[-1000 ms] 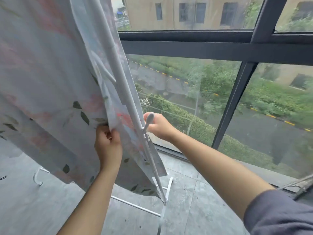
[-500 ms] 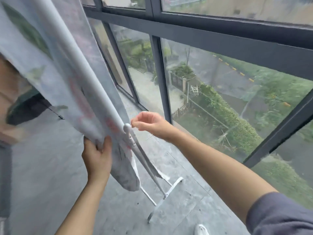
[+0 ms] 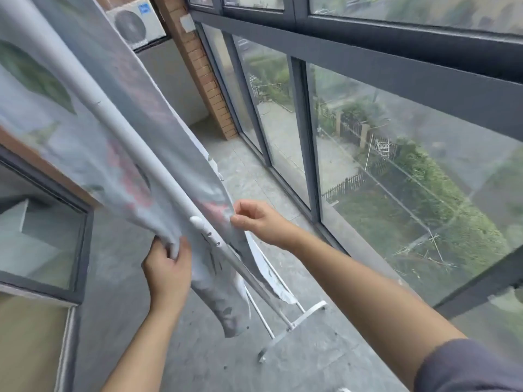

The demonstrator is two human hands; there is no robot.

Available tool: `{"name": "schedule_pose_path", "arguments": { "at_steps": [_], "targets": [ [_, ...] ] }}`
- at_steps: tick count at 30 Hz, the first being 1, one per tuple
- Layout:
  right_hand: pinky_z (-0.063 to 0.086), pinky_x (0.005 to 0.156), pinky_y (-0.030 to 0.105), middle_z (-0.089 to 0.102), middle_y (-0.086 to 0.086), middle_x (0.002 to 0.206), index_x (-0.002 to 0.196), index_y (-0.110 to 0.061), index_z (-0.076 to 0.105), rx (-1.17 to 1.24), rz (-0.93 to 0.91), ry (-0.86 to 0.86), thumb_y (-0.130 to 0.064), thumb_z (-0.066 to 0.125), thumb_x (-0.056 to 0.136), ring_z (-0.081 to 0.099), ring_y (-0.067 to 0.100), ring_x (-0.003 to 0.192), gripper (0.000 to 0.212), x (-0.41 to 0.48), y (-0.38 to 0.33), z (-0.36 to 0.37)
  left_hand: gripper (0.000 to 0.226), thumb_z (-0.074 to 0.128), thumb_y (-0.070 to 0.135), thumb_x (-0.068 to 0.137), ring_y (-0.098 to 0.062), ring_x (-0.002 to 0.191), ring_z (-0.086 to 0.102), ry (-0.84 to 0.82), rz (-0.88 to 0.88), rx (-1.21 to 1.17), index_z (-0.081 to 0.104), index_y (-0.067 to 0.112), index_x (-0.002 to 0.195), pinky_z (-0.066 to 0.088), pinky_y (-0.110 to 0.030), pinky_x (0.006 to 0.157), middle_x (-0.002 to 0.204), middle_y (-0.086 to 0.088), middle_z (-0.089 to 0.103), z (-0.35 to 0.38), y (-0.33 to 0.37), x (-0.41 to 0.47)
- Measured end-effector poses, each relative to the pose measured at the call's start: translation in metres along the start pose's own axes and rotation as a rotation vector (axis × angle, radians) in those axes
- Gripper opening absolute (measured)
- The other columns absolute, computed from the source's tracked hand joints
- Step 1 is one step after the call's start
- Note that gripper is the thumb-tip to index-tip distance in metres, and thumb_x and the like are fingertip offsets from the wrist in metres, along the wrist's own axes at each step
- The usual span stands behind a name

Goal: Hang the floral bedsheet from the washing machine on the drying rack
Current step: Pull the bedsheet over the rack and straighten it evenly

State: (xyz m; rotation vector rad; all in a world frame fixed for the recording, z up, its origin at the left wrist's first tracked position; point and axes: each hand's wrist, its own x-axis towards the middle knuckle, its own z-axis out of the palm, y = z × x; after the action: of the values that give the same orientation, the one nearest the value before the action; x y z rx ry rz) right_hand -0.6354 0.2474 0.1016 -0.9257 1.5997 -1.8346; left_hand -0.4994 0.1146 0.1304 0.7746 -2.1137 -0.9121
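Note:
The floral bedsheet (image 3: 119, 154), pale grey with red flowers and green leaves, hangs over the white drying rack's top bar (image 3: 113, 120), which slants from upper left down to its end cap at the middle. My left hand (image 3: 167, 267) grips the sheet's near layer below the bar. On the bar's far side my right hand (image 3: 257, 222) pinches the sheet's edge between thumb and fingers. The sheet's lower corners dangle beside the rack's leg. Its upper part runs out of view at the left.
The rack's white foot (image 3: 294, 329) rests on the grey tiled floor (image 3: 311, 360). Tall dark-framed windows (image 3: 308, 154) line the right side. A brick pillar (image 3: 203, 75) and an air-conditioner unit (image 3: 135, 24) stand at the far end. An inner window (image 3: 42, 236) is at the left.
The view has swung left along the balcony. My right hand has moved from the bar's end cap onto the sheet's far edge and pinched it. My left hand keeps its grip on the sheet.

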Motion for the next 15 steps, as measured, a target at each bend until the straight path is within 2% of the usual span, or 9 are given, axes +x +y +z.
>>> {"name": "schedule_pose_path", "arguments": {
  "at_steps": [1, 3, 6, 8, 11, 15],
  "targets": [
    [0.034, 0.064, 0.021, 0.046, 0.006, 0.073, 0.082, -0.003, 0.051, -0.040, -0.013, 0.044, -0.004, 0.050, 0.094, 0.042, 0.014, 0.069, 0.012, -0.001, 0.003, -0.003, 0.014, 0.059, 0.003, 0.088, -0.012, 0.064, 0.045, 0.002, 0.017, 0.002, 0.051, 0.004, 0.076, 0.033, -0.025, 0.060, 0.064, 0.002, 0.054, 0.001, 0.003, -0.002],
    [0.032, 0.062, 0.022, 0.043, 0.007, 0.076, 0.084, 0.004, 0.050, -0.151, -0.038, 0.128, -0.007, 0.048, 0.093, 0.039, 0.015, 0.071, 0.014, -0.006, 0.010, -0.009, 0.018, 0.059, 0.002, 0.087, -0.008, 0.060, 0.041, 0.010, 0.029, 0.006, 0.048, 0.006, 0.073, 0.031, -0.024, 0.058, 0.061, 0.006, 0.051, 0.003, 0.008, -0.004],
    [0.032, 0.061, 0.020, 0.045, 0.003, 0.072, 0.079, -0.007, 0.049, -0.310, -0.054, 0.163, -0.005, 0.049, 0.092, 0.039, 0.010, 0.068, 0.014, -0.021, 0.023, -0.008, 0.019, 0.059, 0.006, 0.089, -0.009, 0.059, 0.042, 0.039, 0.029, 0.003, 0.049, 0.003, 0.073, 0.030, -0.025, 0.055, 0.060, 0.005, 0.052, 0.007, 0.015, -0.005],
    [0.032, 0.062, 0.020, 0.046, 0.002, 0.070, 0.078, -0.014, 0.049, -0.349, -0.051, 0.162, -0.005, 0.050, 0.092, 0.039, 0.010, 0.067, 0.016, -0.032, 0.032, -0.003, 0.020, 0.059, 0.012, 0.090, -0.009, 0.061, 0.044, 0.050, 0.021, -0.017, 0.051, 0.002, 0.076, 0.035, -0.018, 0.053, 0.062, 0.004, 0.053, 0.010, 0.016, -0.006],
    [0.031, 0.061, 0.016, 0.042, -0.006, 0.064, 0.078, -0.015, 0.048, -0.362, -0.073, 0.140, -0.006, 0.050, 0.093, 0.036, 0.007, 0.064, 0.017, -0.047, 0.044, 0.011, 0.018, 0.058, 0.011, 0.091, -0.013, 0.065, 0.045, 0.070, 0.003, -0.035, 0.052, 0.001, 0.078, 0.035, -0.011, 0.054, 0.064, 0.001, 0.051, 0.012, 0.015, -0.007],
    [0.029, 0.057, 0.014, 0.040, 0.000, 0.066, 0.075, -0.012, 0.044, -0.338, -0.076, 0.110, -0.006, 0.049, 0.093, 0.036, 0.003, 0.059, 0.020, -0.061, 0.059, 0.023, 0.014, 0.058, 0.008, 0.090, -0.006, 0.062, 0.044, 0.103, 0.044, -0.051, 0.051, 0.002, 0.080, 0.035, -0.006, 0.057, 0.068, 0.000, 0.049, 0.010, 0.022, -0.009]
  ]
}}
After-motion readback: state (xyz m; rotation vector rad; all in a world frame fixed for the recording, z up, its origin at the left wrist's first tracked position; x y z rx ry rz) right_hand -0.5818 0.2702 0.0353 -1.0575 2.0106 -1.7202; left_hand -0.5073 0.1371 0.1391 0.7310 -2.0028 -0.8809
